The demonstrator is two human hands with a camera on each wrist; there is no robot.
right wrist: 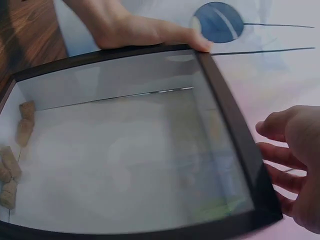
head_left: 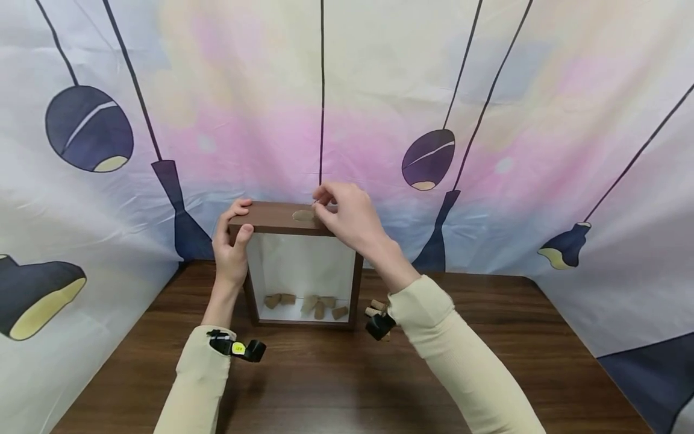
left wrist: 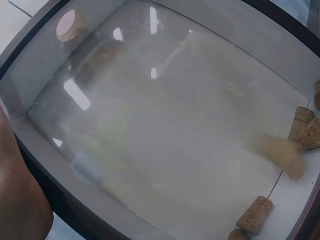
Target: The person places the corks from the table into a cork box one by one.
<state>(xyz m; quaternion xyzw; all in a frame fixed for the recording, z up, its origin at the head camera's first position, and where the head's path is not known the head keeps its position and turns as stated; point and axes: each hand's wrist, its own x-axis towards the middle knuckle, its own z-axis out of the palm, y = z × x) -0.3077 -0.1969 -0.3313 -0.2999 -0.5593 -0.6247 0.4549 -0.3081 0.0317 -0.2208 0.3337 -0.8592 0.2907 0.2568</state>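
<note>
A brown box frame point(head_left: 268, 215) with a clear front and white back stands upright on the table. My left hand point(head_left: 231, 253) grips its upper left corner, thumb on the front edge and fingers over the top. Beside the round hole point(head_left: 302, 215) in the top, my right hand point(head_left: 352, 218) hovers with loosely bent fingers. The right wrist view shows nothing between that thumb point(right wrist: 272, 125) and the fingers. Several corks point(head_left: 319, 310) lie at the bottom inside the box. One blurred cork point(left wrist: 285, 155) is in motion near them in the left wrist view.
More corks point(head_left: 378, 306) lie on the wooden table point(head_left: 303, 386) right of the box, partly hidden by the right sleeve and wrist camera point(head_left: 381, 326). A cloth backdrop point(head_left: 260, 108) printed with lamps hangs close behind the box.
</note>
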